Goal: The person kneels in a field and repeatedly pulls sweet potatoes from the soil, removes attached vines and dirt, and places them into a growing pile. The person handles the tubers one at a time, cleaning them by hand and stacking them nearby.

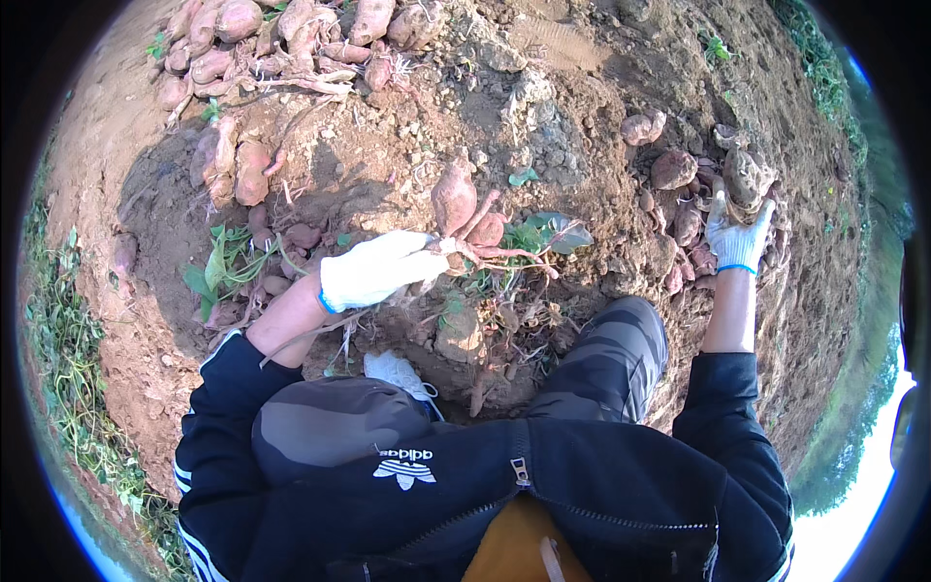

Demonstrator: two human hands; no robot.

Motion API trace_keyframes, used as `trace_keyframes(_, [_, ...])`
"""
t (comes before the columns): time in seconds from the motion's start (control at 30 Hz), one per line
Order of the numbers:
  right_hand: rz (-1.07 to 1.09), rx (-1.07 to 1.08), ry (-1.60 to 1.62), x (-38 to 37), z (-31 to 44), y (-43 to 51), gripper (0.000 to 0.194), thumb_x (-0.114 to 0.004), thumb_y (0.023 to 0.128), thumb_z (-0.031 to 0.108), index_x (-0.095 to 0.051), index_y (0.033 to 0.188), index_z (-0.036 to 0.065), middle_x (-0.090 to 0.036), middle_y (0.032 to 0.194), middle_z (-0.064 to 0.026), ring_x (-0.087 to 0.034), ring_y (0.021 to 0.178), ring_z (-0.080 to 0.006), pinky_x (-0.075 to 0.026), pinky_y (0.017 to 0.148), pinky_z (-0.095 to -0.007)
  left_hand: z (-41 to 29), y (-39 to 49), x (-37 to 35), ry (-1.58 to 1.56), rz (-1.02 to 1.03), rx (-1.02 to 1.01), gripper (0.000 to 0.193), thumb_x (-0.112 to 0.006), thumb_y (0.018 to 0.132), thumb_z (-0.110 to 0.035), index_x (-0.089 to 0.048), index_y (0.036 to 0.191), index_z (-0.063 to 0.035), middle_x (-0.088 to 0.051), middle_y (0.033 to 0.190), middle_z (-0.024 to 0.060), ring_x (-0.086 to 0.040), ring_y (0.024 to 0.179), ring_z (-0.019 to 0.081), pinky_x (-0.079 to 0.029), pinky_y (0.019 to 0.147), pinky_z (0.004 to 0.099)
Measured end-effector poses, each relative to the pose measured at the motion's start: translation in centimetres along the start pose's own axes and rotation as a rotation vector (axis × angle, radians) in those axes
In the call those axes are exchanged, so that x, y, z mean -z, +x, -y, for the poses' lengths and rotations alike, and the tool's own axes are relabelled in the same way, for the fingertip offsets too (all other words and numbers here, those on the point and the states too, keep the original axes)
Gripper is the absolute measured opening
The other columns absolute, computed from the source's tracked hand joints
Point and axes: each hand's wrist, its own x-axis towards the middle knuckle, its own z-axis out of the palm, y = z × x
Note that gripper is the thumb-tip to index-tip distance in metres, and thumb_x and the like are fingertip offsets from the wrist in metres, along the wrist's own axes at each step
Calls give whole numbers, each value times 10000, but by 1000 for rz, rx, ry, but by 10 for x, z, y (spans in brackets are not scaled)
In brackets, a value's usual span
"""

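Note:
My left hand (pixel 382 270), in a white knit glove with a blue cuff, grips the stem end of a cluster of sweet potatoes (pixel 454 196) with thin pink roots trailing to the right. At the right, my right hand (pixel 738 231), gloved the same way, has its fingers around a large soil-covered sweet potato (pixel 747 178). Under and beside it lies a pile of dusty sweet potatoes (pixel 687 222). Between my hands, green leaves (pixel 545 231) and dry roots lie on the soil.
A big heap of sweet potatoes (pixel 240 20) lies at the upper left. Below it are a few more sweet potatoes (pixel 252 173) and a leafy vine (pixel 218 269) beside my left arm. Clods (pixel 502 54) cover the ground ahead. Green vines (pixel 65 356) run along the far left edge.

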Motion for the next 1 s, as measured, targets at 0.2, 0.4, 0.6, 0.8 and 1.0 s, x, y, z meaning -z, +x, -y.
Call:
trace_keyframes(0.2, [939,749,-1616,-60,-123,-58,898,-858,750,324,-426,1495,70,-509,1474,-168,-507,1356,-328,-395,1153,-462,-14,27,8,-486,426,786,342,-518,1051,-323,-655,977,-18,-590,723,50,-561,705,151,-453,691,336])
trace_keyframes(0.4, [1623,620,-1764,-121,-219,-80,822,-850,599,320,-542,1325,88,-565,1324,-140,-527,1259,-364,-427,1085,-501,-39,27,11,-815,132,982,358,-543,1041,-346,-656,1004,-8,-621,722,35,-550,615,107,-437,577,278])
trace_keyframes(0.6, [1100,445,-1992,-96,-260,-89,588,-768,710,380,-592,1165,52,-612,1138,-173,-618,1057,-372,-520,877,-478,-16,13,-4,-508,-32,923,357,-542,1038,-317,-691,1075,6,-671,835,97,-649,782,188,-512,717,347])
trace_keyframes(0.8, [682,-280,-1803,-100,-291,-87,604,-707,737,438,-645,1099,-42,-710,1043,-274,-693,1004,-400,-531,900,-439,22,-9,-38,14,-298,887,350,-557,1001,-337,-697,1023,-17,-683,882,193,-649,883,385,-490,782,445])
trace_keyframes(1.0, [944,-565,-1536,-110,-295,-135,646,-736,730,394,-618,1165,-69,-733,893,-212,-719,873,-337,-550,840,-396,73,-32,19,-541,-1161,1141,348,-573,1036,-405,-688,979,-81,-601,689,-15,-553,537,93,-452,479,255])
